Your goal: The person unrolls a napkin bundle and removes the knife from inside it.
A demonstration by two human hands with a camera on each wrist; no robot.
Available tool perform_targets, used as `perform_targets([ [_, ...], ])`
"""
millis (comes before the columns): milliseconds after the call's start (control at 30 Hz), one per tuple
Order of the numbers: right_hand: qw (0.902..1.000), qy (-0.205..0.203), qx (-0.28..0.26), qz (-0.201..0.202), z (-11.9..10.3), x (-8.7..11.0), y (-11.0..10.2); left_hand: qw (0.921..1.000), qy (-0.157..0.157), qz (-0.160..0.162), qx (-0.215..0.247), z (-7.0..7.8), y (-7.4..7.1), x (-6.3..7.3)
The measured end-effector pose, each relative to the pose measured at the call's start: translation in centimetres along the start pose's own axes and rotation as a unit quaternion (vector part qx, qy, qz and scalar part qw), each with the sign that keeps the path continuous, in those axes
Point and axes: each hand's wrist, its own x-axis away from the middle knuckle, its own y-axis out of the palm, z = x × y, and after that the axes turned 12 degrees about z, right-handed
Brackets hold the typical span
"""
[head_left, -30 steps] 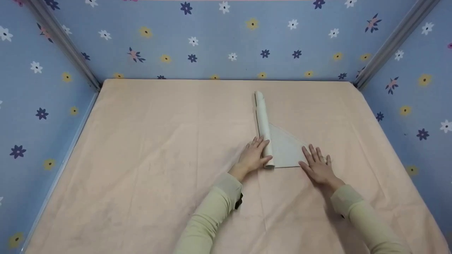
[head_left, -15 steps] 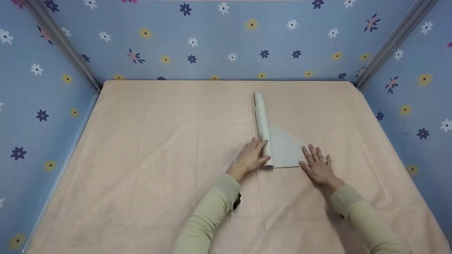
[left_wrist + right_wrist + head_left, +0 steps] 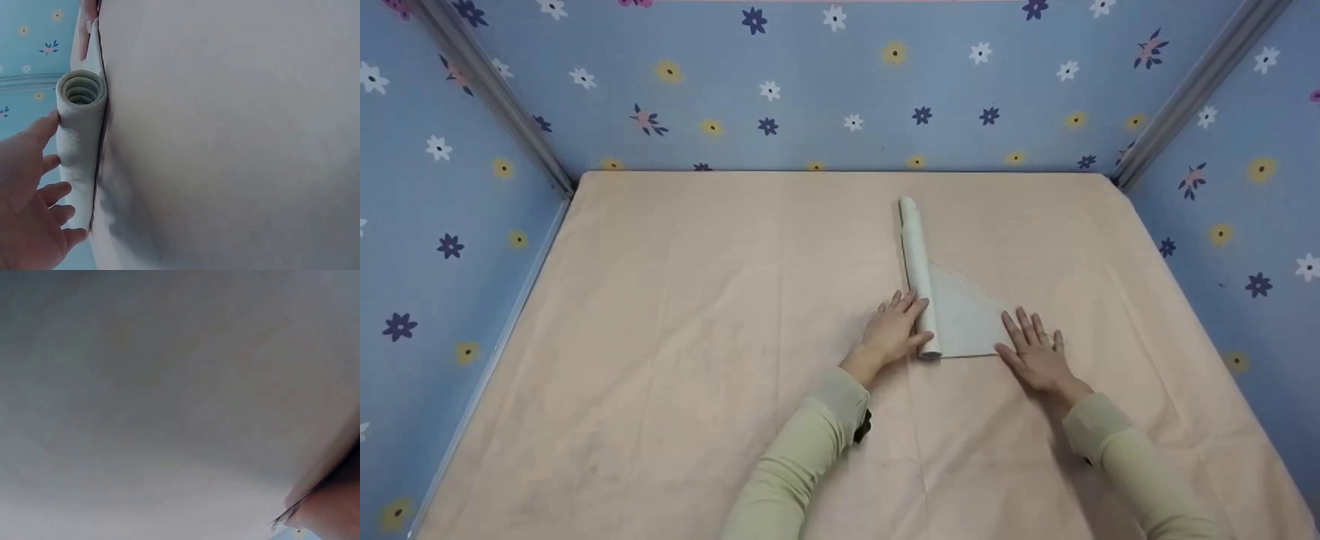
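The left hand (image 3: 891, 331), unclamped, touches the pale roll (image 3: 917, 259) on its right, seemingly steadying it; well apart, the right hand (image 3: 1039, 360) lies flat, apparently anchoring the flap (image 3: 966, 321) between them.

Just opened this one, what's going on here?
A person has both hands on a pale, partly rolled cloth on a peach cover. The left hand touches the roll toward its near end. The right hand rests at the flat part's outer end, not yet rolled up.
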Motion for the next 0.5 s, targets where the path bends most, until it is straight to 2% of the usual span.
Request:
perform_targets([
  [233, 0.9999, 0.003, 0.006, -0.015, 0.0, -0.1, 0.0, 0.9997, 0.005, -0.016, -0.018, 0.6, -0.6, -0.2],
  [500, 0.9995, 0.011, 0.019, -0.022, 0.0, -0.2, 0.1, 0.9993, 0.015, -0.015, -0.030, 1.5, -1.1, -1.1],
])
